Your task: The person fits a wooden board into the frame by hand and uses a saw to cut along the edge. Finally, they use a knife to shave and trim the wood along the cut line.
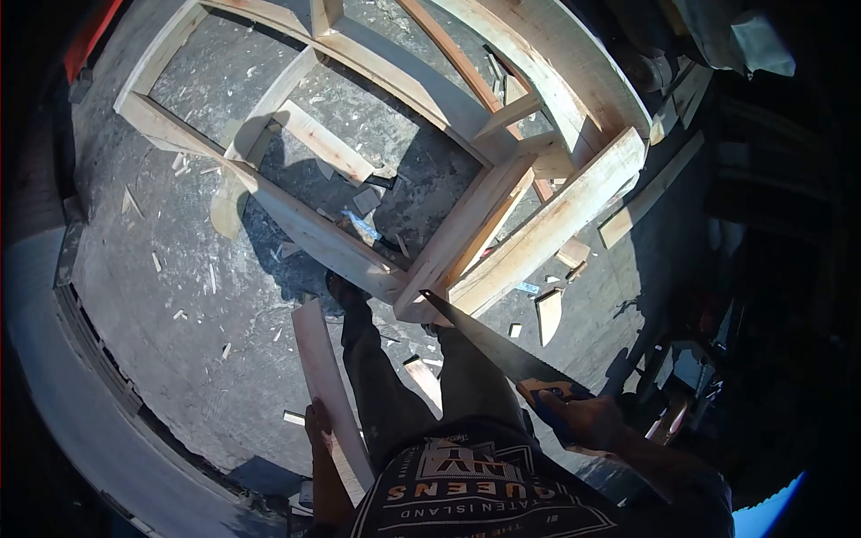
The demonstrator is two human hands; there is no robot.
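My right hand (587,423) is closed around the handle of a hand saw (507,351), whose blade slants up and left. The blade's tip overlaps the near corner of a large wooden frame (466,235) in this view. On the left, my left hand (318,421) grips a wooden board (327,372) by its edge, held beside my left leg with its far end pointing away from me. The frame is built from pale planks with cross members, and it stands on the floor in front of my feet.
Wood offcuts and chips lie scattered over the concrete floor (188,332). A short plank (323,143) lies inside the frame's opening. Another long plank (652,190) rests to the right, and a wedge-shaped offcut (548,316) is near the frame. Shaded clutter, including tools, fills the right side.
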